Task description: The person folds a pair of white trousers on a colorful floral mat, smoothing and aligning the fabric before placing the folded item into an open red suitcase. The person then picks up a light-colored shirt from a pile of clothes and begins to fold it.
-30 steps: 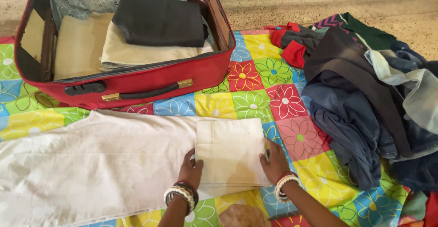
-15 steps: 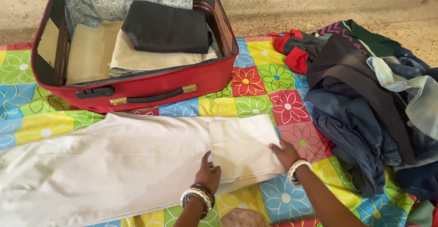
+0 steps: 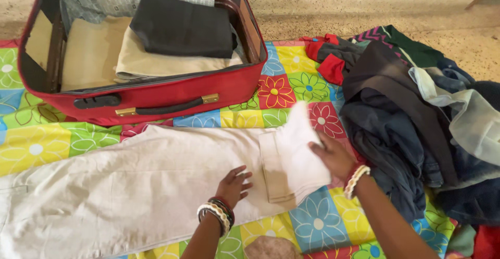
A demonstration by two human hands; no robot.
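Left hand: the left hand (image 3: 234,185) lies flat, fingers spread, pressing on the long cream cotton trousers (image 3: 130,186), gripping nothing.
Right hand: the right hand (image 3: 333,155) grasps the folded-over end of the trousers, lifted off the cloth.
Trousers: spread across the bright flower-patterned patchwork mat (image 3: 291,87), just in front of the open red suitcase (image 3: 172,90).
Suitcase: holds folded cream and black clothes.
Right side: a heap of dark unfolded clothes (image 3: 411,113) lies on the mat.

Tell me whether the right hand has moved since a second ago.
Yes. The right hand rose off the mat, lifting the cream cloth's folded end toward the suitcase.
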